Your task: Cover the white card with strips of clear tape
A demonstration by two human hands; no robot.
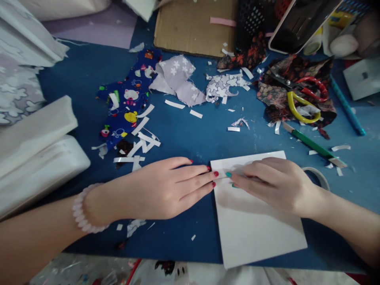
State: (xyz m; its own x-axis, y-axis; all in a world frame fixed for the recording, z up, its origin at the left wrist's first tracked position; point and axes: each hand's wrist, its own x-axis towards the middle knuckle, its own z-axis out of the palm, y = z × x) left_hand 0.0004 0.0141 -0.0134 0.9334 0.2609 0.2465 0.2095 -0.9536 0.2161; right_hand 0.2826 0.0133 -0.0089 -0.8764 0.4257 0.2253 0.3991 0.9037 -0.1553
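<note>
A square white board (261, 225) lies on the blue table, slightly turned. My left hand (166, 186) is stretched flat with its fingertips at the board's upper left edge; a pale beaded bracelet is on its wrist. Over the upper part of the board is my right hand (273, 182), its fingers partly curled and its fingertips pressed close together on a narrow white strip (222, 174). Much of that strip is hidden under the right fingers. Both hands' fingertips nearly meet near the board's left edge.
Red-and-yellow scissors (305, 95) rest on dark floral cloth. Near them lie a green cutter-like tool (314, 144), a blue pen (347, 105) and a tape roll (316, 178). Blue printed cloth (127, 99), lilac scraps (178, 79) and paper strips litter the table. Cardboard (190, 27) and a phone (299, 25) are behind.
</note>
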